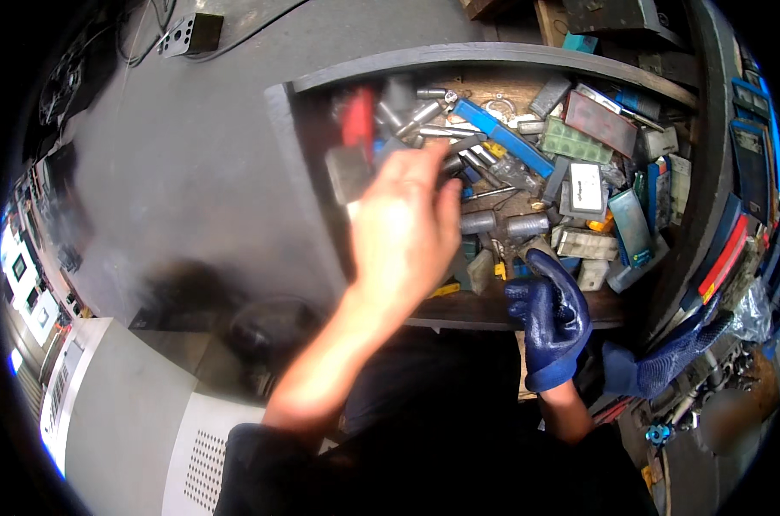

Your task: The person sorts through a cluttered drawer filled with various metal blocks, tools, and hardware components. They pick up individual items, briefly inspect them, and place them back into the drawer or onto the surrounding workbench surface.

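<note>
"Two hands at one drawer (493, 56): which is busy?"

"The left hand (403, 228), bare, palm down over the contents. I'd judge the step as picking through what lies there: a dark bar (469, 142) is close by its fingertips, steel cylinders (420, 118) are farther ahead, and a long blue box (502, 136) runs off to its right."

"Has it closed on anything?"

"Cannot tell. The fingers reach forward, bent and blurred, the thumb apart on the right, their undersides hidden. A grey block (349, 175) sits at its left, blurred too; I can't say whether they touch."

"And the right hand (555, 322)?"

"In a blue glove (552, 348), over the drawer's front edge, fingers curled inward. Nothing shows in it, but that fold could hide something small. A grey cylinder (528, 225) lies just ahead."

"How are the arms set?"

"The left forearm (330, 357) slants up and rightwards to its hand; the right forearm (567, 411) stands nearly upright below its glove."

"What would the next move call for?"

"To my mind, fingertips lowered between pieces, thumb opposing, without dragging the neighbours."
</note>
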Tool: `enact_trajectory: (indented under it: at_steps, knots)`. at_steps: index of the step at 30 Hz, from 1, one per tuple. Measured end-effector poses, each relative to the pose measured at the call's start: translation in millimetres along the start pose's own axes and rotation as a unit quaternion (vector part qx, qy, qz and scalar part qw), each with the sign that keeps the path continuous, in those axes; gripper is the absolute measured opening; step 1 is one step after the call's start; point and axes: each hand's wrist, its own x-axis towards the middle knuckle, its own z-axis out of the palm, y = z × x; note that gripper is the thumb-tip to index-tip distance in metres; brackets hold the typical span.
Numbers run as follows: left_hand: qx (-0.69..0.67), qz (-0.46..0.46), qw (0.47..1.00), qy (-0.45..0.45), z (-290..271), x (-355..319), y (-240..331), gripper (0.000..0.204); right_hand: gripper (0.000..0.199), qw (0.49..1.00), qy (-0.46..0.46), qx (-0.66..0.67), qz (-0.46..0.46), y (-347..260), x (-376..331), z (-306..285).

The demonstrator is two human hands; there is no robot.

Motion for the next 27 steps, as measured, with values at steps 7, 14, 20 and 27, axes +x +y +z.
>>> enact_trajectory:
  at_steps: [7, 14, 20, 27]
  knots:
    - [0.107, -0.008, 0.994, 0.023, -26, -14, -18, 0.05, 0.044, 0.983, -0.042, -0.142, -0.112, -8, 35, 27]
    - [0.042, -0.065, 0.997, -0.016, -26, -13, -9, 0.047, 0.059, 0.909, 0.0, -0.384, -0.162, -25, 76, 86]
    - [-0.087, -0.129, 0.988, -0.007, -24, -36, -12, 0.043, 0.036, 0.894, 0.031, -0.406, -0.185, -17, 90, 96]
    - [-0.317, -0.239, 0.918, -0.006, -29, -56, -1, 0.048, 0.027, 0.999, -0.03, -0.028, 0.006, -18, 78, 82]
